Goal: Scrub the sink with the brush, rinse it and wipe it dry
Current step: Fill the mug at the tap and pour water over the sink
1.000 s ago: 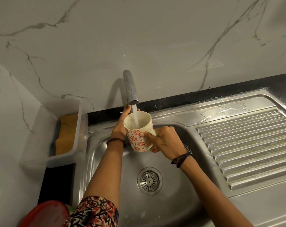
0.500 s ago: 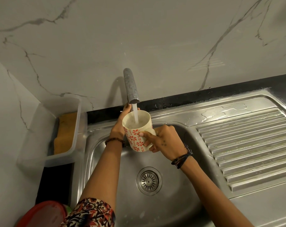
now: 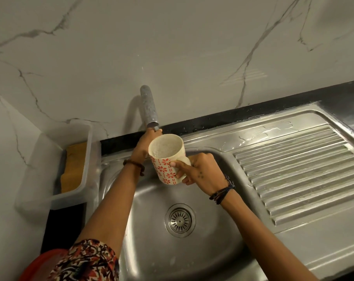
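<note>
Right hand (image 3: 200,171) grips mug (image 3: 167,159) holding water over sink (image 3: 222,250). Left hand (image 3: 145,145) at tap (image 3: 149,107); fingers' hold indeterminate. Tub (image 3: 87,159) holds sponge (image 3: 74,167).

Dim, warm, even indoor light. Soft shadow of grey speckled tap spout (image 3: 149,107) cast left onto white veined marble wall (image 3: 192,47). Glare streaks on ribbed drainboard of stainless steel sink (image 3: 293,169). Strong wide-angle bending at edges. Slight softness overall; patterned sleeve (image 3: 87,260) at bottom blurred.
</note>
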